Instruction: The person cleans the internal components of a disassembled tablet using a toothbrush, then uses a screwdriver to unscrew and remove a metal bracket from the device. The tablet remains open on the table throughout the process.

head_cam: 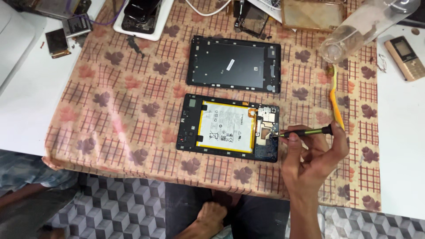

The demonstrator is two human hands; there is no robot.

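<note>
We see the desk first, white and wide, with a brown checked cloth printed with leaves spread over its middle. On the cloth, toward the far side, lies a dark back cover, flat and inner side up. Just nearer to us lies the opened tablet, also flat, its long side running left to right. It shows a black frame, a large pale battery edged in yellow that fills most of the middle, and a dark circuit board with small metal shields along its right end.

Our right hand sits just right of the tablet, over the near right part of the cloth. Its fingers are closed around a slim screwdriver with a greenish shaft and a black end, held almost level, its tip touching the circuit board at the tablet's right end. Our left hand is well apart from the tablet, low beneath the desk edge near the patterned floor; we cannot tell whether it grips anything.

A thin orange and yellow pry tool lies on the cloth just beyond the right hand. A gold keypad phone rests on the bare desk at the far right.
</note>
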